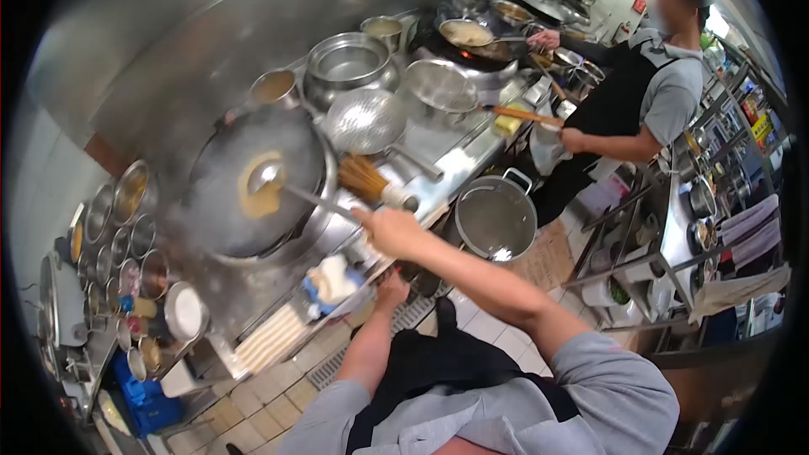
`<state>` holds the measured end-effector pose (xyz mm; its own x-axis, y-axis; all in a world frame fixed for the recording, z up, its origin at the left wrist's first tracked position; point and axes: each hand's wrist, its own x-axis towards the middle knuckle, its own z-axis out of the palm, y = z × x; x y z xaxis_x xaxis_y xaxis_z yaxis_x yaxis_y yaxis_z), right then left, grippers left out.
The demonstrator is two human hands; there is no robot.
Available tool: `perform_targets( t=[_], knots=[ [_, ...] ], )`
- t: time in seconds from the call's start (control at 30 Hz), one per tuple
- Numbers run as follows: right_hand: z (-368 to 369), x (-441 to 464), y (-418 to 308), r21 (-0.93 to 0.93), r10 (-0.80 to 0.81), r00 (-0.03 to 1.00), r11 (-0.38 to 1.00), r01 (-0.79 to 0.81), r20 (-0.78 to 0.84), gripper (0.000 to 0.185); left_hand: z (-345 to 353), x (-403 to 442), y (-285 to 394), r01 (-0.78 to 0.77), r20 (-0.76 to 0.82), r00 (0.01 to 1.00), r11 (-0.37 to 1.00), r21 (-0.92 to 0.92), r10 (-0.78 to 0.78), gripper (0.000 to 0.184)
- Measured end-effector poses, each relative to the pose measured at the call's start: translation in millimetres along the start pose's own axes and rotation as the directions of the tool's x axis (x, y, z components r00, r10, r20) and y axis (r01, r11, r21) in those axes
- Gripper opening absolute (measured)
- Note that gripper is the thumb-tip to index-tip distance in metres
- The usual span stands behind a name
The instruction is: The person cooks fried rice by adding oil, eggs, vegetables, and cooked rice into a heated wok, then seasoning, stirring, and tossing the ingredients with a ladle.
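My right hand (390, 232) is closed around the handle of a metal ladle (316, 200). Its bowl rests in a yellowish liquid (263, 199) pooled in a large dark wok (221, 160), from which steam rises. Low by the counter's front edge is my left hand (392, 288), close to a white and blue cloth (334, 281); its fingers are too small and partly hidden to read. Between wok and right hand lies a bundle of bamboo sticks (361, 178), with a perforated strainer (366, 121) behind it.
A co-worker (645, 93) at the right holds a pan and a wooden-handled strainer (442, 86) over another stove. A large pot (495, 217) stands right of my forearm. Bowls of ingredients (185, 310) line the left side. A striped cloth (271, 337) lies at the front.
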<state>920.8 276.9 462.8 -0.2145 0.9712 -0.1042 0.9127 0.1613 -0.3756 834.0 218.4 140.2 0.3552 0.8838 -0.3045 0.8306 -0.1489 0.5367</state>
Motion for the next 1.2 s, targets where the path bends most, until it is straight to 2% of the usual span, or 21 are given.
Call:
perform_targets(
  t=[0.03,0.07,0.1,0.17,0.37,0.5,0.67,0.7,0.73,0.77,0.8,0.83,0.87,0.9,0.97,1.03,1.1,1.17,1.2],
  knots=[
    [-0.6,-7.3,13.9,0.013,-0.045,0.998,0.999,0.046,-0.035,0.056,6.6,9.7,6.0,-0.012,-0.017,1.000,1.000,-0.002,0.012,0.087],
    [3.0,-11.0,29.5,-0.002,-0.069,0.997,0.998,0.068,-0.029,0.057,-8.7,10.4,27.1,0.085,0.096,0.992,0.996,-0.020,-0.083,0.087],
    [-9.2,-19.4,33.9,0.023,-0.061,0.998,0.998,0.061,0.017,0.060,19.2,26.4,14.9,0.075,0.082,0.994,0.995,-0.065,-0.069,0.080],
    [-16.8,-27.2,47.8,0.072,-0.070,0.993,0.995,0.063,0.095,0.063,71.6,52.9,-8.0,-0.136,-0.051,0.990,0.982,-0.128,0.131,0.072],
    [4.7,-29.9,74.8,0.218,-0.115,0.985,0.972,0.085,0.130,0.071,29.2,44.4,54.1,0.062,0.066,0.996,0.994,-0.085,-0.056,0.072],
    [12.7,-28.4,78.5,0.305,-0.158,0.981,0.945,0.116,0.115,0.070,24.1,43.9,57.5,0.101,0.077,0.992,0.992,-0.079,-0.095,0.071],
    [0.1,-28.0,70.4,0.408,-0.175,0.968,0.909,0.087,0.182,0.072,4.6,27.0,63.8,0.142,0.068,0.989,0.984,-0.112,-0.135,0.071],
    [-3.1,-29.0,66.6,0.436,-0.186,0.962,0.896,0.083,0.199,0.073,-3.1,19.8,68.6,0.149,0.064,0.988,0.980,-0.131,-0.142,0.071],
    [9.6,-27.7,67.7,0.548,-0.245,0.963,0.823,0.147,0.110,0.070,-10.4,12.1,72.8,0.161,0.066,0.986,0.977,-0.142,-0.153,0.071],
    [14.4,-23.8,63.4,0.675,-0.257,0.955,0.732,0.093,0.147,0.074,-14.8,4.4,74.3,0.180,0.077,0.982,0.975,-0.131,-0.171,0.071],
    [32.2,-16.3,62.3,0.675,-0.288,0.957,0.713,0.190,0.035,0.071,20.8,18.9,38.0,0.016,0.075,0.997,1.000,0.021,-0.017,0.073],
    [47.9,-11.4,57.7,0.671,-0.322,0.944,0.685,0.285,-0.072,0.067,2.1,4.9,54.8,0.167,0.184,0.967,0.983,0.071,-0.177,0.077],
    [17.3,-14.4,36.5,0.782,-0.248,0.952,0.622,0.017,0.177,0.055,13.0,-7.7,48.9,0.214,0.103,0.972,0.977,0.004,-0.213,0.080],
    [-20.6,-7.1,17.5,0.794,-0.199,0.879,0.545,-0.269,0.433,0.044,21.4,-22.2,41.7,0.257,0.020,0.966,0.964,-0.065,-0.256,0.084],
    [-21.2,39.1,5.2,0.780,-0.177,0.803,0.426,-0.458,0.568,0.022,17.5,-68.5,30.4,0.313,0.041,0.950,0.944,-0.106,-0.310,0.088],
    [-11.9,81.1,4.9,0.816,-0.212,0.792,0.233,-0.529,0.573,0.015,36.3,-121.2,2.6,0.395,0.053,0.919,0.910,-0.126,-0.391,0.086],
    [1.0,99.0,4.8,0.853,-0.157,0.852,0.262,-0.451,0.499,0.020,66.4,-191.4,-40.1,0.491,0.047,0.870,0.851,-0.186,-0.491,0.080],
    [16.4,92.7,6.9,0.893,-0.190,0.913,0.351,-0.282,0.362,0.026,91.3,-269.1,-72.7,0.602,0.049,0.787,0.746,-0.284,-0.616,0.077],
    [20.2,77.0,0.7,0.871,-0.139,0.944,0.445,-0.210,0.299,0.029,102.4,-306.6,-82.3,0.649,0.042,0.736,0.686,-0.329,-0.676,0.076]
  ],
)
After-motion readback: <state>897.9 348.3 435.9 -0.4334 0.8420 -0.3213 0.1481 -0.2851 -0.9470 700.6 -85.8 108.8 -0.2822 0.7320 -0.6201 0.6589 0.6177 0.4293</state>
